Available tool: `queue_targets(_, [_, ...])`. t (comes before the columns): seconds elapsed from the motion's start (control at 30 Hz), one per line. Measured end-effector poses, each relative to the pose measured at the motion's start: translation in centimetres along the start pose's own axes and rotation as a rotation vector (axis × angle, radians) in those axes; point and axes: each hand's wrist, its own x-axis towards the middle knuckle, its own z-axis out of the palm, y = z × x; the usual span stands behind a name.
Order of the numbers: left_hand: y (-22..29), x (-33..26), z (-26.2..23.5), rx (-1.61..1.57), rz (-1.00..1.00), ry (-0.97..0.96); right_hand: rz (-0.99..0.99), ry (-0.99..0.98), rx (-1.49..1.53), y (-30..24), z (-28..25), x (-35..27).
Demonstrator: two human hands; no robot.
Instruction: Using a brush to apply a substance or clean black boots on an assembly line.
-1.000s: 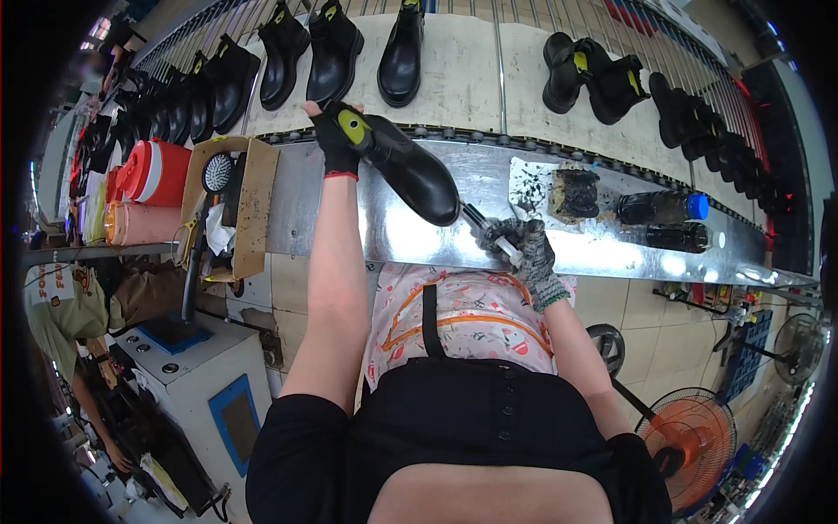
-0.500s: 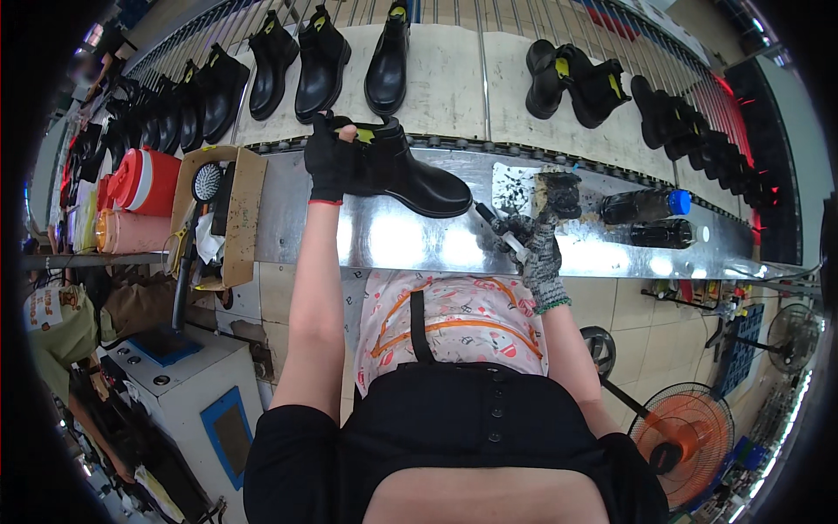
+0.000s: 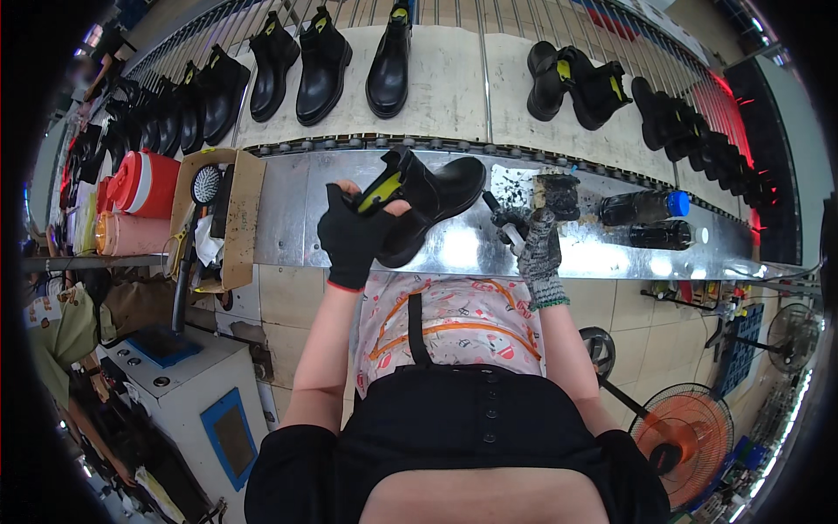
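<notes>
The black-gloved left hand (image 3: 353, 229) is closed around the collar of a black boot (image 3: 441, 194), which is tilted above the near part of the metal table (image 3: 288, 205), its toe pointing right and its yellow-green lining showing. The grey-gloved right hand (image 3: 539, 249), its fingers drawn in narrow, holds a slim dark-and-white tool (image 3: 513, 235) whose dark end points far and left, just beside the toe; whether the two touch, I cannot tell. Holding the boot by the collar looks sound, since it leaves the smooth upper clear of the fingers, and a firm wrist should stop the toe from swinging toward the tool. It seems best to turn the boot with the left hand and let the right make only small, light movements, so the tool's end does not dig into the leather. The stained fingers of the right glove would best be kept off the shiny surface. A blackened sponge (image 3: 556, 196) on a spotted white sheet (image 3: 506, 182) lies beyond the right hand, with a blue-capped bottle (image 3: 633, 208) and a white-capped bottle (image 3: 659, 236) farther right; a boot swung wide in that direction could brush the sponge.
</notes>
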Motion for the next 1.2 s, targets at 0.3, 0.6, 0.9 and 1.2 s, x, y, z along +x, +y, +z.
queue_targets(0.3, [-1.3,-4.5,-1.2,-0.58,-0.385,-0.334,-0.18,-0.138,-0.004,-1.0,1.0,-0.6])
queue_targets(0.6, [-0.9,-7.3,-1.6,-0.901,-0.699,-0.542,-0.027,-0.327,0.14,-2.3,-0.2,-2.4])
queue_targets(0.9, [0.4,-8.5,-0.2,-0.957,-0.744,-0.586,-0.143,-0.446,-0.265,-5.7,-4.4,-5.3])
queue_targets(1.2, [2.5,-6.3,0.3,-1.259,-0.95,-0.529,-0.445,-0.286,-0.254,-6.0,-5.3,-7.7])
